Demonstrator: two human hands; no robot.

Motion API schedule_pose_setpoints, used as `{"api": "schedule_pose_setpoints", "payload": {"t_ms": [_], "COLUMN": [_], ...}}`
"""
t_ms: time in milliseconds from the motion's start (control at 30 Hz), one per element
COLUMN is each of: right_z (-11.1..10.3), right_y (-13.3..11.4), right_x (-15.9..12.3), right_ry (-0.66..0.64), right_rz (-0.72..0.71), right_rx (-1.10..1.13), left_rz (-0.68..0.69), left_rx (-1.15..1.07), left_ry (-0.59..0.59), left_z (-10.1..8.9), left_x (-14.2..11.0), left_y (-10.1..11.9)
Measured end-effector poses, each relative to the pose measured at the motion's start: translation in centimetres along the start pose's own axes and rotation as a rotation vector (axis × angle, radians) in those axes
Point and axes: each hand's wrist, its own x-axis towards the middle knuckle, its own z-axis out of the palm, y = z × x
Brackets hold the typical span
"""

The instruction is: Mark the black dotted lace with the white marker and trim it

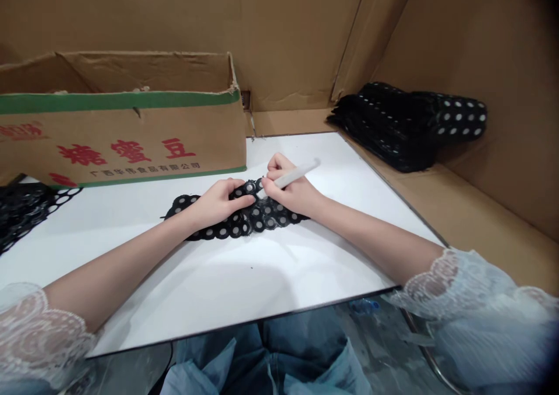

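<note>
A strip of black lace with round holes (262, 219) lies across the middle of the white board (227, 278). My left hand (218, 201) rests on the lace with its fingers curled, pinching the upper edge. My right hand (290, 191) is closed around a white pen-like tool (293, 175), held like a pen. The tool's tip touches the lace just beside my left fingertips.
An open cardboard box (126, 144) with red print and a green band stands at the back left. A pile of black lace (410, 124) lies at the back right on cardboard. More black lace (21, 208) sits at the left edge. Cardboard walls surround the board.
</note>
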Motion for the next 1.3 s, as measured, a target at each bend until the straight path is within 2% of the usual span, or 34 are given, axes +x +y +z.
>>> {"api": "schedule_pose_setpoints", "payload": {"t_ms": [100, 200, 267, 367, 500, 567, 633, 667, 733, 800, 900, 1033, 1200, 1300], "right_z": [0.5, 0.8, 0.8, 0.5, -0.5, -1.1, -1.5, -1.6, -1.5, -1.2, -0.6, -0.1, 0.2, 0.3], "right_y": [0.1, 0.1, 0.3, 0.6, 0.6, 0.0, -0.7, -1.0, -1.2, -1.0, 0.0, 0.9, 0.5, 0.1], "right_x": [0.1, 0.5, 0.6, 0.6, 0.5, 0.4, 0.2, 0.0, -0.5, -1.0, -1.5, -1.4, -1.2, -1.3], "right_ry": [-0.023, -0.016, -0.009, 0.006, -0.009, 0.057, 0.148, 0.153, 0.076, -0.033, -0.109, -0.113, -0.080, -0.075], "right_rz": [-0.047, 0.009, 0.032, 0.034, 0.121, 0.158, 0.132, 0.113, 0.117, 0.196, 0.318, 0.293, 0.339, 0.312], "right_rx": [-0.205, -0.358, -0.373, -0.256, -0.003, 0.015, 0.036, 0.073, 0.163, 0.203, 0.199, 0.199, 0.216, 0.197], "left_rz": [0.000, -0.023, -0.025, -0.021, 0.000, 0.007, -0.002, -0.011, -0.023, -0.030, -0.071, -0.141, -0.194, -0.227], "left_rx": [0.073, 0.105, 0.108, 0.145, 0.277, 0.300, 0.271, 0.250, 0.230, 0.256, 0.368, 0.497, 0.495, 0.480], "left_ry": [0.028, 0.025, 0.003, -0.026, 0.044, 0.054, 0.042, 0.039, 0.042, 0.039, 0.025, -0.005, -0.015, -0.012], "left_z": [0.1, 0.0, -0.1, -0.1, 0.1, 0.1, 0.1, 0.0, 0.0, -0.1, 0.0, 0.0, 0.0, 0.1], "left_x": [0.1, 0.1, 0.2, 0.1, 0.0, 0.0, -0.1, -0.1, -0.2, -0.3, -0.4, -0.2, 0.0, 0.1], "left_y": [0.0, 0.1, 0.1, 0.3, 0.4, 0.3, 0.2, 0.2, 0.1, 0.2, 0.7, 1.6, 2.2, 2.2]}}
